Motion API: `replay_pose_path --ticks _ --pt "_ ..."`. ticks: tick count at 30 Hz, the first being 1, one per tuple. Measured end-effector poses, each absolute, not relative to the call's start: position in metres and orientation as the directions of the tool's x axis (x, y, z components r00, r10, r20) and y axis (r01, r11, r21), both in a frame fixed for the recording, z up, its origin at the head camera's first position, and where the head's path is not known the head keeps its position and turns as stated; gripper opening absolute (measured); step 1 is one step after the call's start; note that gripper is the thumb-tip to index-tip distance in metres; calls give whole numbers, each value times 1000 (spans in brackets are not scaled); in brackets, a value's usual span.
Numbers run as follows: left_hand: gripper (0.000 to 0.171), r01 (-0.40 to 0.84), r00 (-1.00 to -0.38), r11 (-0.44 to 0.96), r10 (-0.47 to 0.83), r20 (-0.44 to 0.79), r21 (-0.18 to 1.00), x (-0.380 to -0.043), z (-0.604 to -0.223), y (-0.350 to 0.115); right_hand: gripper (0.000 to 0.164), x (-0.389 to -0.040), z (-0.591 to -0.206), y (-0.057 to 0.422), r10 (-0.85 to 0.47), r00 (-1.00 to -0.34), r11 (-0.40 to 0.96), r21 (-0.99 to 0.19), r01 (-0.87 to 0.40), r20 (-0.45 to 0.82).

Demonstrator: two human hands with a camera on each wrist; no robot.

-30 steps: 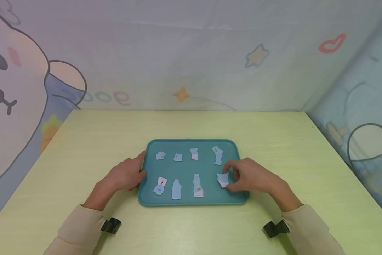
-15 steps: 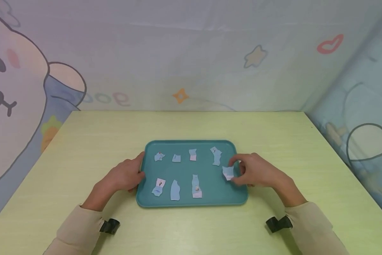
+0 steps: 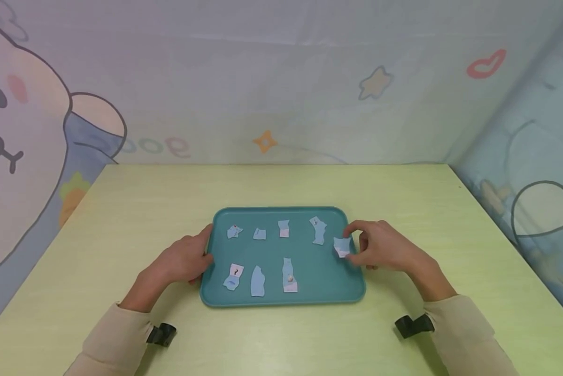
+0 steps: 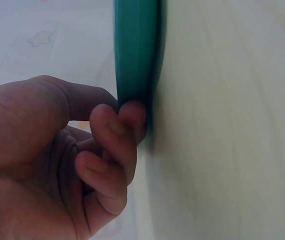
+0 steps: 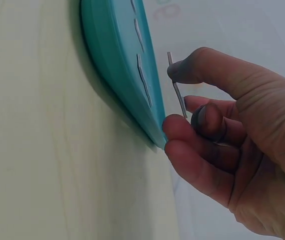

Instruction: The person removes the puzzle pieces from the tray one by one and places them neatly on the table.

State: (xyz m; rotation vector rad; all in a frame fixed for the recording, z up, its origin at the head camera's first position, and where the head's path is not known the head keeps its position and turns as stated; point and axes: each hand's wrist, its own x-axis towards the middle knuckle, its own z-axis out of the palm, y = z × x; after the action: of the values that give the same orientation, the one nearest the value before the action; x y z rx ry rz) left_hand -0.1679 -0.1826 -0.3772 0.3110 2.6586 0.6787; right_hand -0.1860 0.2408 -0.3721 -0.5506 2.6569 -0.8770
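My right hand (image 3: 383, 248) pinches a small pale blue and white torn paper piece (image 3: 342, 247) by its edges, near the right rim of a teal tray (image 3: 325, 279). In the right wrist view the held paper piece (image 5: 177, 90) appears edge-on between thumb and finger, apart from the tray surface. At the tray's left side my left hand (image 3: 186, 258) grips the rim. The left wrist view shows its curled fingers (image 4: 115, 145) against the tray edge (image 4: 135, 50). Several other torn pieces lie spread in two rows, among them a long one (image 3: 289, 274) at the front.
The tray rests on a pale yellow-green wooden table (image 3: 281, 339). A printed cloth (image 3: 215, 78) with cartoon figures hangs behind the table and along its sides. Black wrist camera mounts (image 3: 162, 334) sit at both cuffs.
My right hand has lifted the blue and white paper piece from the front right spot and carried it back and to the right. My left hand keeps its grip on the tray.
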Motion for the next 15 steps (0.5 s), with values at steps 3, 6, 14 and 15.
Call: replay_pose_path --ticks 3,6,14,15 --pt "77 117 -905 859 298 -304 498 -168 -377 -182 40 -187 -371 243 -434 -890 745 -610 -269 -138" --pt "77 112 -905 859 296 -305 500 -168 -376 -182 40 -189 -369 246 -422 -897 749 -609 -261 -134" --pt "77 107 -906 859 291 -306 501 -167 -376 -182 42 -198 -366 256 -396 -909 750 -618 -237 -132" --pt "77 108 -907 860 291 -305 499 -167 -376 -182 43 -199 -367 258 -392 -910 750 -619 -234 -132"
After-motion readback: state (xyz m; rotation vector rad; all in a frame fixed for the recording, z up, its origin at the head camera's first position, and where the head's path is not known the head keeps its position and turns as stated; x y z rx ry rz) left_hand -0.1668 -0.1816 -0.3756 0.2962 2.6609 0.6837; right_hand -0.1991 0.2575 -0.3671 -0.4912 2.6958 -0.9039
